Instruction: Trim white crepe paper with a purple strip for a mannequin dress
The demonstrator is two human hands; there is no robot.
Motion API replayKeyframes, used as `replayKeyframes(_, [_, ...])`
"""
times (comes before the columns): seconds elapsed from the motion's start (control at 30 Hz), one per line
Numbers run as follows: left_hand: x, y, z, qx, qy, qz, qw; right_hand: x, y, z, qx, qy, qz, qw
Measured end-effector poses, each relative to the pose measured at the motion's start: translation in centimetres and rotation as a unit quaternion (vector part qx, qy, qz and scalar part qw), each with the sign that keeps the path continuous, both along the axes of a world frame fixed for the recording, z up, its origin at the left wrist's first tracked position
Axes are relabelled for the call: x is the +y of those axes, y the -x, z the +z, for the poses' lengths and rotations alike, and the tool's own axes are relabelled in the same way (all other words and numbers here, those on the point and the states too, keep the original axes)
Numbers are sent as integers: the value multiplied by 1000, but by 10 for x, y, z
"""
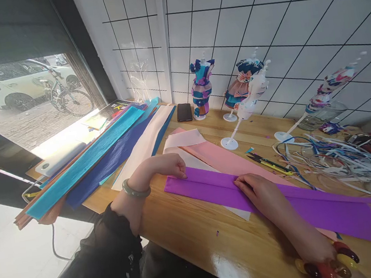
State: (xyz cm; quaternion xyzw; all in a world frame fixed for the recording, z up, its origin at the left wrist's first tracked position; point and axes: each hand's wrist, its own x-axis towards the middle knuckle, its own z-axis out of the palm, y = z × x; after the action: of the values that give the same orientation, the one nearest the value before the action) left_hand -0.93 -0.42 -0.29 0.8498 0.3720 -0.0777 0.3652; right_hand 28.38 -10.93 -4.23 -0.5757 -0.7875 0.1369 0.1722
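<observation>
A long strip of purple crepe paper (209, 194) lies across the front of the table, with its far edge folded over lengthwise. At its left end my left hand (166, 164) is closed, with curled fingers and the thumb at the folded edge. My right hand (259, 190) pinches the edge of the fold further right, its fingertips pressed together. Beneath the purple strip are pale pink paper (185, 140) and salmon-pink paper (221, 155). A yellow-and-black craft knife (273, 164) rests behind my right hand.
Blue, turquoise and cream paper strips (141, 137) are stacked at the left. Behind stand a black phone (184, 112) and several small dress forms, one in blue and purple (202, 87). Tangled paper scraps (337, 165) cover the right side. A tiled wall (219, 26) closes off the back.
</observation>
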Motion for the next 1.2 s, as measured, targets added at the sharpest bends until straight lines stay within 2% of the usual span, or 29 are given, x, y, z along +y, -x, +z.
replayKeyframes(0.23, [-1,-1,2,12,-9,13,1000,1,-1,-1,-3,-8,3,1000])
replayKeyframes(0.5, [2,-1,-4,-1,-6,14,1000,1,0,-2,-10,2,-7,1000])
replayKeyframes(1.2, [-2,-3,0,2,5,38,999,1,-1,-1,-11,8,-12,1000])
